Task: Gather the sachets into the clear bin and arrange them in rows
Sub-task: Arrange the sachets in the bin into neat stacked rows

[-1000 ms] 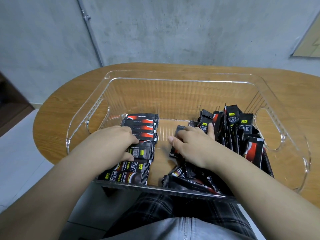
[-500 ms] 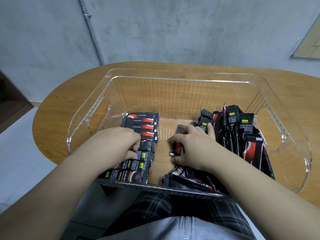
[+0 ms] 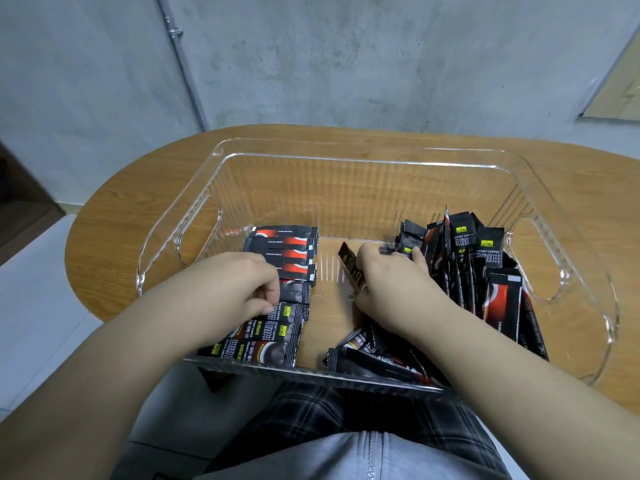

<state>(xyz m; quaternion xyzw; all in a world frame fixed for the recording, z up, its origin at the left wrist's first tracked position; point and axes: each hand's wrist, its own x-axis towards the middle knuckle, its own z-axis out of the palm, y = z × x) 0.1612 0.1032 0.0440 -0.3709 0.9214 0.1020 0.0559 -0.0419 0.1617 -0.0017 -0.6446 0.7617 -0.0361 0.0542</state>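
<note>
A clear plastic bin (image 3: 346, 157) stands on the wooden table. On its left side a row of black and red coffee sachets (image 3: 287, 252) lies flat, overlapping toward me. My left hand (image 3: 239, 289) rests on the middle of that row with fingers curled, its fingertips pinching at a sachet edge. A loose heap of sachets (image 3: 485, 271) fills the right side, some standing on end. My right hand (image 3: 391, 285) grips one sachet (image 3: 349, 263), tilted up on its edge, between the row and the heap.
The oval wooden table (image 3: 121, 216) ends close to the bin on the left and near side. A grey concrete wall with a thin pipe (image 3: 183, 60) rises behind. The bin has cut-out handles (image 3: 533, 258) at both ends. My lap is under the near rim.
My right hand has closed on one sachet and tipped it up from the bin floor. My left hand's fingers have curled tighter on the row.
</note>
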